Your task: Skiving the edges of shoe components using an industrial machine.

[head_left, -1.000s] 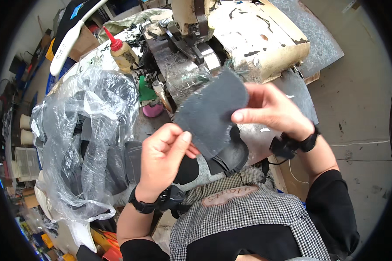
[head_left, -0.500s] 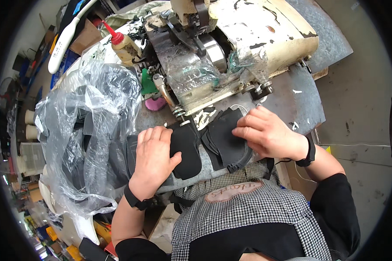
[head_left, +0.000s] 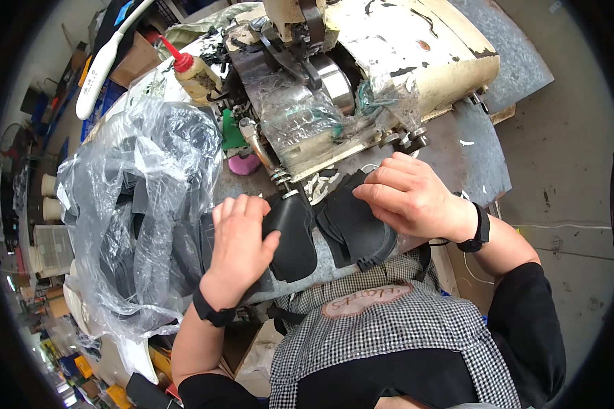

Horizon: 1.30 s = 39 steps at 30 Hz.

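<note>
My left hand (head_left: 241, 235) lies with fingers extended and thumb apart at the left edge of a black sheet piece (head_left: 290, 238). That piece has a rounded lower corner and bows slightly upward. My right hand (head_left: 416, 201) is curled over the upper right of a fanned stack of black sheet pieces (head_left: 355, 228). Its index finger and thumb are bent together at the top sheet; whatever is between them is hidden. Just beyond both hands stands a cream-coloured machine (head_left: 307, 136) with a metal drum and plastic film taped over its front.
A clear plastic bag (head_left: 140, 211) holding black pieces fills the table's left side. Behind it stand a red-tipped bottle (head_left: 194, 75) and a white lamp (head_left: 97, 82). A pink disc (head_left: 244, 163) sits beside the machine. Pale scraps (head_left: 319, 185) lie at its front.
My right hand has shifted a little left over the stack, its fingers more curled. My left hand has moved slightly left, and the black piece beside it now bows and catches more light.
</note>
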Each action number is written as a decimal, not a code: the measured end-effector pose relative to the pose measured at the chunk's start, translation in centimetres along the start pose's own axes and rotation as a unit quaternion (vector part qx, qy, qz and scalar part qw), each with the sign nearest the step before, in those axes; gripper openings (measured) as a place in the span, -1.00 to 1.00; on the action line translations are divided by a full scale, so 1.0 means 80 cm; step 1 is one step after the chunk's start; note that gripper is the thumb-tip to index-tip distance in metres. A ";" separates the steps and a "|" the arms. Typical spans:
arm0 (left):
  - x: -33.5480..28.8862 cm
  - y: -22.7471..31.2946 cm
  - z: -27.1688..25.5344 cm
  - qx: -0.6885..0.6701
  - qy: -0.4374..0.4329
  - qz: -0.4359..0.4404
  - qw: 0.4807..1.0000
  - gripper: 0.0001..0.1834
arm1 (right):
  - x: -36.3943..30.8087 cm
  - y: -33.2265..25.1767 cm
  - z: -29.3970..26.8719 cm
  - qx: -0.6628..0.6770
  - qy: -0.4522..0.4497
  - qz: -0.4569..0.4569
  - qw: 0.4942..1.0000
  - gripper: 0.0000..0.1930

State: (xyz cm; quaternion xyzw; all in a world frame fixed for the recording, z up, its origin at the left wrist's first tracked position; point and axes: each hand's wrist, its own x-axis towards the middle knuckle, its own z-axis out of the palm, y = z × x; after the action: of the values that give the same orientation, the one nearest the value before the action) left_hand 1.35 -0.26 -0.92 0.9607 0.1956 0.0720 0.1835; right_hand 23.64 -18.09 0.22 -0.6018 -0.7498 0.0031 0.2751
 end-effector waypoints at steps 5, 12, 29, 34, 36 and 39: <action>0.018 -0.022 -0.046 -0.214 -0.198 -0.071 0.954 -0.83 | 0.011 0.005 -0.001 -0.023 0.043 -0.016 0.999 -0.64; 0.062 0.025 -0.100 -0.549 -0.117 -0.095 0.822 -0.91 | 0.043 0.008 0.003 -0.083 0.192 -0.181 0.961 -0.64; 0.116 0.009 -0.072 -0.484 0.039 -0.117 0.866 -0.78 | 0.087 0.040 0.019 -0.145 0.258 -0.080 0.952 -0.69; 0.123 0.025 -0.068 -0.434 0.030 -0.132 0.891 -0.78 | 0.073 0.058 -0.002 -0.176 0.260 -0.062 0.947 -0.73; 0.122 0.029 -0.067 -0.430 0.039 -0.131 0.892 -0.82 | 0.067 0.065 -0.011 -0.183 0.262 -0.049 0.946 -0.72; 0.117 0.031 -0.065 -0.405 0.028 -0.124 0.906 -0.86 | 0.060 0.072 -0.030 -0.229 0.266 -0.041 0.936 -0.71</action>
State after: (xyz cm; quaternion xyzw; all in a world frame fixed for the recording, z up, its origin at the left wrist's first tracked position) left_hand 9.69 3.07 5.49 0.7693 0.2721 0.1489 0.5585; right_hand 29.20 -12.98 2.30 -0.5959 -0.6540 -0.3399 0.3189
